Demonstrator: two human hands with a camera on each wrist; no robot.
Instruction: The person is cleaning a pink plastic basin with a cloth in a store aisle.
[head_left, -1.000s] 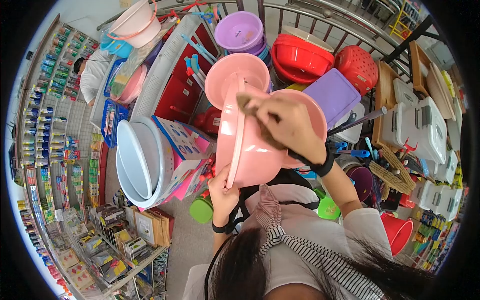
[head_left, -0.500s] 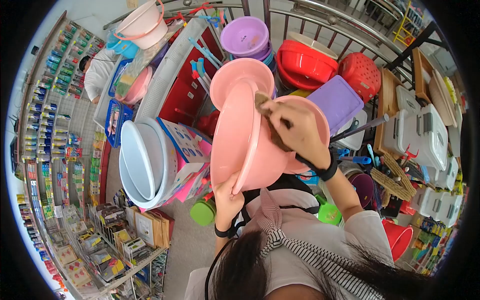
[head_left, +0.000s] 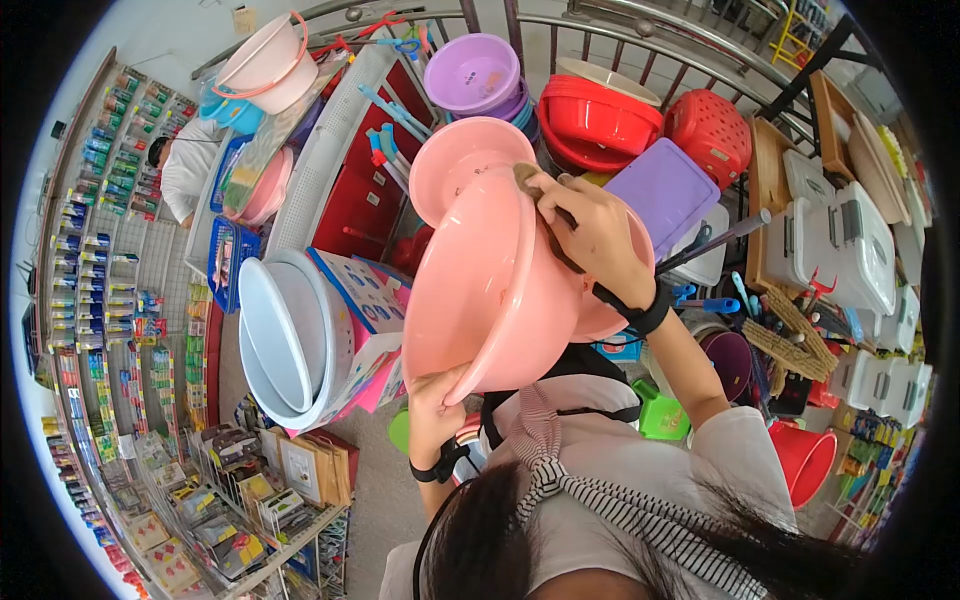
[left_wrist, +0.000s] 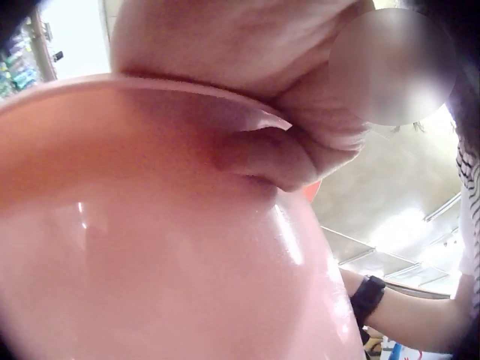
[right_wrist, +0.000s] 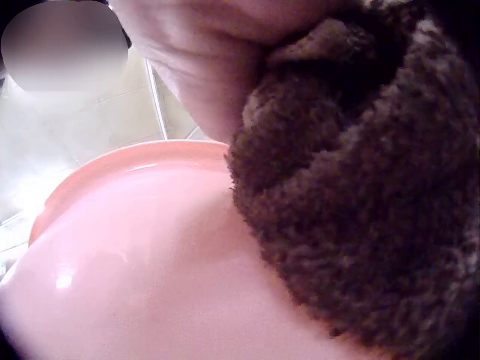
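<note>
A pink plastic basin (head_left: 465, 290) is held tilted in front of the body, its glossy inside facing left. My left hand (head_left: 436, 400) grips its lower rim; in the left wrist view the thumb (left_wrist: 274, 159) curls over that rim. On the basin's outer side, my right hand (head_left: 595, 232) holds a brown fluffy cloth (right_wrist: 367, 202) bunched in its fingers. The right wrist view has this cloth against the pink wall. Just behind stands another pink basin (head_left: 450, 165), and one more pink basin (head_left: 632, 255) shows partly hidden past the right hand.
Purple basins (head_left: 475, 72), red basins (head_left: 600, 115) and a purple lid (head_left: 662, 190) stand beyond. Pale blue tubs (head_left: 285, 330) sit at left. To the right are lidded storage boxes (head_left: 850, 250) and a metal pole (head_left: 720, 245). A green dustpan-like item (head_left: 662, 415) is below.
The held basin has turned so more of its inside shows, and its lower rim with my left hand has shifted down. My right hand has moved the cloth slightly along the basin's outside near the rim.
</note>
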